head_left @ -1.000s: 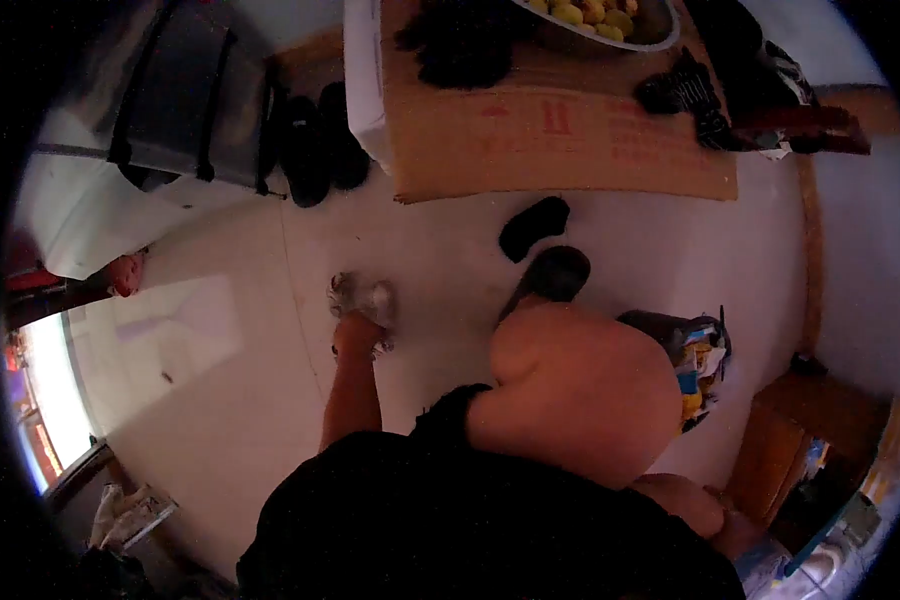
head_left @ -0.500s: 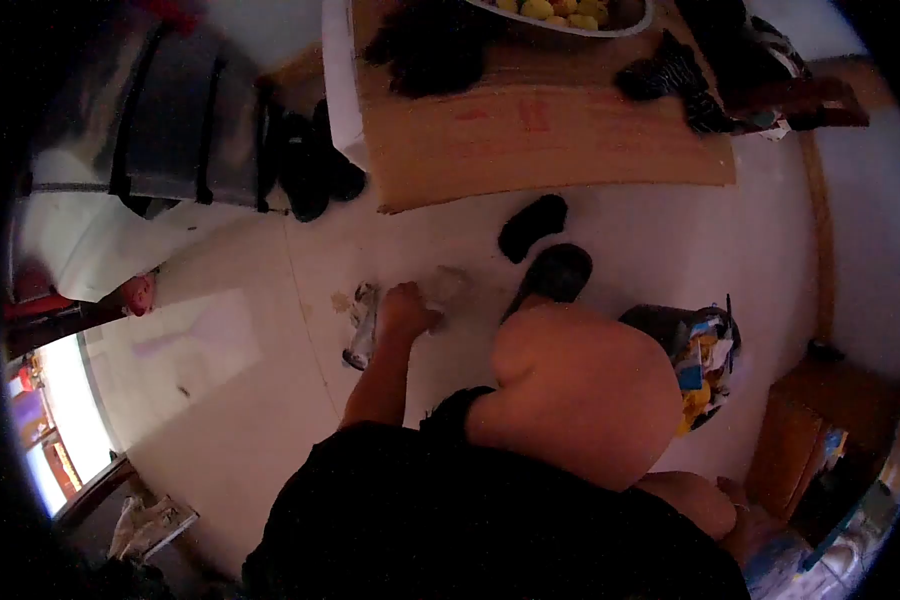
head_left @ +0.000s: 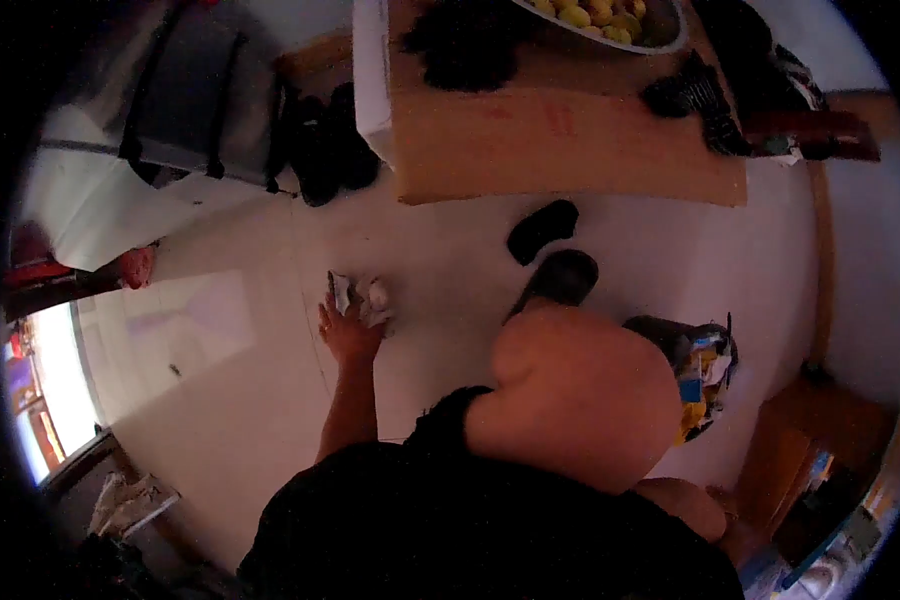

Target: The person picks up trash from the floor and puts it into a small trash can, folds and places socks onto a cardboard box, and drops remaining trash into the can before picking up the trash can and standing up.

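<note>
Touching a crumpled rag [head_left: 374,300], left hand [head_left: 350,335] spread, whether grasping I can't tell; likely light, soft, limp, best held mid-bunch

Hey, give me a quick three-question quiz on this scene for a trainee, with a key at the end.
1. What is the left hand touching?
A) a bowl
B) a pale crumpled wad
C) a slipper
2. True or false: the bowl of round yellowish items stands on the floor.
3. Fill in: in the picture, the filled bin is to the ____ of the bare knee.

Key: 1 B; 2 false, it is on the cardboard; 3 right.
</note>
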Action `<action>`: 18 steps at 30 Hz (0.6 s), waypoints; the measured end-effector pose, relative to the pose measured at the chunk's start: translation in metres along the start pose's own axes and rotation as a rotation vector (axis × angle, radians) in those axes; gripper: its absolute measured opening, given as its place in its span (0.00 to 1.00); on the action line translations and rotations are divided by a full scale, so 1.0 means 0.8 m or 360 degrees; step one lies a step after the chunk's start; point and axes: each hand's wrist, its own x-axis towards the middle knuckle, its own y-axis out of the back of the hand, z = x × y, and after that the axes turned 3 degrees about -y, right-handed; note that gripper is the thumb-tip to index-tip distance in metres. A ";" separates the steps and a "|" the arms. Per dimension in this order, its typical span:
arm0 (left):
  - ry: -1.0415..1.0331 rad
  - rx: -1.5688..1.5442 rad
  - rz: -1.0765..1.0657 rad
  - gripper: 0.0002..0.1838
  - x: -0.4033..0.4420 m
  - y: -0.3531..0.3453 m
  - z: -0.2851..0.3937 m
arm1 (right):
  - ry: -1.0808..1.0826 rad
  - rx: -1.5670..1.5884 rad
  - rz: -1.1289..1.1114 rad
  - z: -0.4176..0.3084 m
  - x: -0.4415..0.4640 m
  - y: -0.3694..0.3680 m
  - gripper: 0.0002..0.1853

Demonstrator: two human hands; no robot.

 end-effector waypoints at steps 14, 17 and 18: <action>-0.0660 -0.0014 -0.0826 0.32 -0.011 -0.064 0.000 | 0.0062 -0.0098 -0.0136 -0.017 0.035 0.011 0.05; -0.0697 -0.0251 -0.0876 0.31 -0.017 -0.024 0.034 | 0.0086 -0.0139 -0.0192 -0.032 0.035 0.015 0.05; -0.0695 -0.0266 -0.0855 0.31 -0.016 -0.030 0.037 | 0.0095 -0.0157 -0.0217 -0.039 0.035 0.016 0.05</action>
